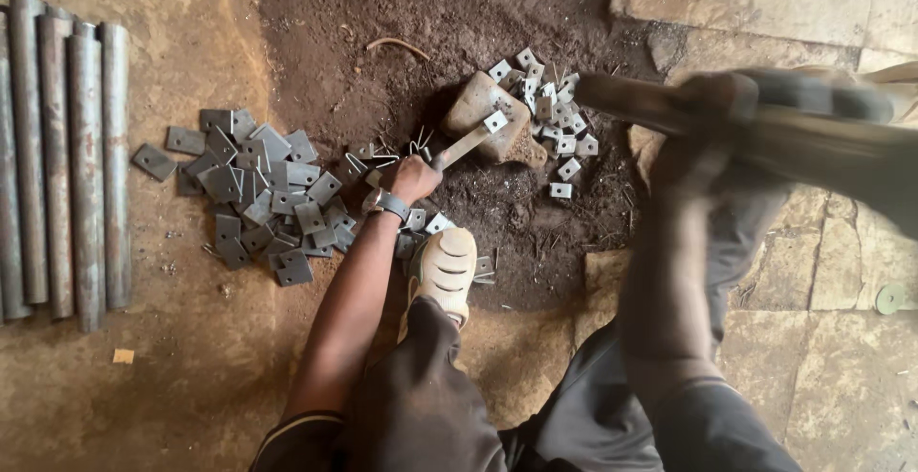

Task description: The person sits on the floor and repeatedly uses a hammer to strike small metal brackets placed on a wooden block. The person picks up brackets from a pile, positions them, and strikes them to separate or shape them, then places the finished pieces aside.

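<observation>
One small square metal plate (494, 121) lies on one stone block (483, 109), just beyond the left hand (413, 178), whose fingers are clamped on one flat metal bar (461, 147). Right hand (712, 118), blurred, is closed around one hammer handle (650, 104). Two plate heaps: dark (258, 195) beside left fingers, bright (550, 113) past the block. Five pipes (72, 156) lie well apart.
</observation>
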Available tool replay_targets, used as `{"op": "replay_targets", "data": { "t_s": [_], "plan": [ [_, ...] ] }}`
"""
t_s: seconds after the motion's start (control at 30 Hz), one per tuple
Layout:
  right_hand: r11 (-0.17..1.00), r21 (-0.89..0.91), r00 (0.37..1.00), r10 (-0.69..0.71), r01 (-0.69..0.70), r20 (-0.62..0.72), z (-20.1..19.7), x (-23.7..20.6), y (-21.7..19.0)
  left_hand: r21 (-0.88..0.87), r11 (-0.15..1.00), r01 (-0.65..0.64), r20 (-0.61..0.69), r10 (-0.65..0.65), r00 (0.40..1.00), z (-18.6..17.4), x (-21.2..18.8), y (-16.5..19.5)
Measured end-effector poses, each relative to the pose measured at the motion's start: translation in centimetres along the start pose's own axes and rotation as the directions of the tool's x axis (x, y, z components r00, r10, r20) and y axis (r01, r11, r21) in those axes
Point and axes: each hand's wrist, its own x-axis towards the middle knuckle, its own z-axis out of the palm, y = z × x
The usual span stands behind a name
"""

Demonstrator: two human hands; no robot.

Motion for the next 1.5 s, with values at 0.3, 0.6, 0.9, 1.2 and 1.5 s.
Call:
{"op": "replay_targets", "data": {
  "t_s": [0.3,0.6,0.9,1.2,1.5],
  "plan": [
    [0.37,-0.769,0.214,0.929,-0.521,0.302,3.4,-14.0,2.4,0.014,0.994,0.104,0.2,-0.105,0.974,-0.4,0.1,0.5],
    [0.973,-0.126,0.933,0.223,-0.195,0.281,2.0,-5.5,0.5,0.067,0.975,0.214,0.185,-0.223,0.957,-0.8,-1.8,0.5],
    [0.696,-0.683,0.456,0.692,-0.22,0.559,2.9,-16.1,3.4,0.045,0.986,0.159,0.165,-0.164,0.972,-1.0,-1.1,0.7],
    [0.953,-0.213,0.868,0.287,-0.216,0.406,3.6,-9.2,1.8,0.102,0.977,0.19,0.096,-0.199,0.975,1.1,-1.6,1.3],
    [0.806,-0.581,0.573,0.53,-0.111,0.625,2.2,-16.4,2.8,0.043,0.985,0.167,0.116,-0.171,0.978,0.1,-2.3,1.7]
  ]
}}
